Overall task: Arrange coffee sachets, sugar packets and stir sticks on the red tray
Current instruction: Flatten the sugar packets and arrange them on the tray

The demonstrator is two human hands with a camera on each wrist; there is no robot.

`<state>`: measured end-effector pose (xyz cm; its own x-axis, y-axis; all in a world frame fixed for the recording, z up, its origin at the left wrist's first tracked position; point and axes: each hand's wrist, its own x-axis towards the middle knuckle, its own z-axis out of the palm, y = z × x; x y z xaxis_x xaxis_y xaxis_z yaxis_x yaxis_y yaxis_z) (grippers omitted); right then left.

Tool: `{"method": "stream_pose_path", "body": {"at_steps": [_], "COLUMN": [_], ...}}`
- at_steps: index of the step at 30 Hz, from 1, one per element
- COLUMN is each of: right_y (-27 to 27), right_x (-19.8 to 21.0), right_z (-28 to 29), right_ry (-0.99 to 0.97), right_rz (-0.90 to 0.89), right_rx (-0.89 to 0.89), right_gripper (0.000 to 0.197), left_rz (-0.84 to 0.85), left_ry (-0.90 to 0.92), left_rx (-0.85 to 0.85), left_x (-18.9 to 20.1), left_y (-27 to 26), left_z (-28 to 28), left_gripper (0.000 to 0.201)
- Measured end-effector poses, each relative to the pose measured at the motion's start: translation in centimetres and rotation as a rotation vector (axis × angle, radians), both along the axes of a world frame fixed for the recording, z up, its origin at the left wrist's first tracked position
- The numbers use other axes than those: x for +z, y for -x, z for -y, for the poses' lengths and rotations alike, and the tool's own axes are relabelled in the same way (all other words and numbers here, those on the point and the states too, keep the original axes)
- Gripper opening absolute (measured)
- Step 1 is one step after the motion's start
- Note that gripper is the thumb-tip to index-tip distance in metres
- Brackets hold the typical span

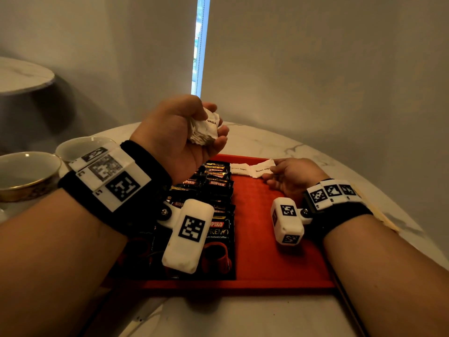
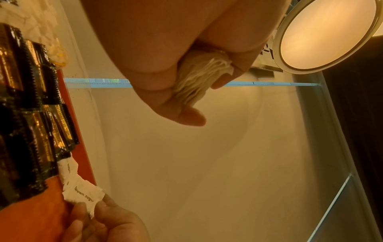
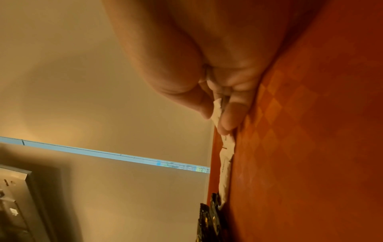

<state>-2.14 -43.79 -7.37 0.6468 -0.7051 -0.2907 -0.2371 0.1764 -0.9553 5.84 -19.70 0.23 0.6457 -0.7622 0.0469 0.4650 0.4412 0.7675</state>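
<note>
A red tray (image 1: 257, 239) lies on the marble table. Several black Kopiko coffee sachets (image 1: 213, 190) overlap in a column on its left half. Two white brown sugar packets lie along the far edge: one (image 1: 239, 168) beside the sachets, the other (image 1: 262, 169) pinched at its right end by my right hand (image 1: 269, 172), which rests on the tray. My left hand (image 1: 211, 125) is raised above the tray's far left corner and grips a bundle of white sugar packets (image 1: 204, 128), also visible in the left wrist view (image 2: 199, 78). The right wrist view shows the pinched packet (image 3: 217, 111) edge-on.
Two white cups with gold rims (image 1: 26, 171) (image 1: 80, 147) stand left of the tray. Pale wooden stir sticks (image 1: 386, 218) lie on the table right of my right wrist. A second round table (image 1: 21, 74) stands at the back left. Curtains hang behind.
</note>
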Motion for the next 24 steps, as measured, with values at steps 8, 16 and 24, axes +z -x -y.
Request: {"method": "stream_pose_path", "body": {"at_steps": [8,16,24], "right_y": [0.3,0.5,0.5], "right_x": [0.5,0.6,0.6], "right_z": [-0.7,-0.9,-1.1], "right_ry": [-0.071,-0.079,-0.007], "right_rz": [0.048,0.09,0.04], "right_rx": [0.027,-0.067,-0.074], "right_gripper": [0.033,0.016,0.023], "left_rz": [0.004,0.006,0.022], "left_ry": [0.001,-0.014,-0.03], "left_rx": [-0.008,-0.001,-0.001], "left_x": [0.1,0.1,-0.2], "left_y": [0.0,0.0,-0.1], "left_z": [-0.1,0.0,0.1], "left_gripper": [0.024,0.027,0.025]}}
